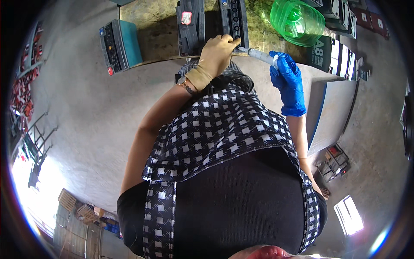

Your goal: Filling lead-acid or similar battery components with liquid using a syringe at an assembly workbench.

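My right hand, in a blue glove, is closed around the rear end of a clear plastic syringe. The syringe slants left, its tip at the near end of a black battery with a row of round filler holes along its top. In a tan glove, my left hand reaches over that same near end. Its fingers are bent together just above the syringe tip, and whatever they grip is hidden. Left of it stands another black battery-like case with a white and red label.
A see-through green plastic basin stands on the worn workbench, right of the batteries. Dark printed boxes line the bench's right end. At its left end sits a teal and black battery. A grey panel stands below the right end.
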A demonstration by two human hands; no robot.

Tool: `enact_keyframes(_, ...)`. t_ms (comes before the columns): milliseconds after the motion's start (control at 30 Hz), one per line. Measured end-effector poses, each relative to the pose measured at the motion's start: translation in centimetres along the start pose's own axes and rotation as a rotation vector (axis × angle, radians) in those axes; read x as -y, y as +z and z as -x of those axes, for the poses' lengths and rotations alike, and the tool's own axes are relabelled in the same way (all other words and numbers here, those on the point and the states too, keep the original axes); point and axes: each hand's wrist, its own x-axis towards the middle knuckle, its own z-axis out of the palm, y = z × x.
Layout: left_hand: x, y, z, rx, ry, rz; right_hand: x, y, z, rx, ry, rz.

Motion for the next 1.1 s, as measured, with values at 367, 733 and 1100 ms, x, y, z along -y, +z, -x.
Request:
enact_keyframes(367, 2.4, -3.3, 2.5, 0.028, -0.047, 0.136, 0.7, 4.3, 0.6, -0.001, 0.027, 0.13)
enact_keyframes(733, 5.6, -10.6, 8.7, -0.102, -0.259, -0.029, 1.2, 7.8, 0.6, 0.011, -0.143, 0.124)
enact_keyframes(1100, 10.3, -14.1, 7.6, -0.275, -0.762, -0.459, 1.9, 8.3, 0.0, 0.063, -0.154, 0.108)
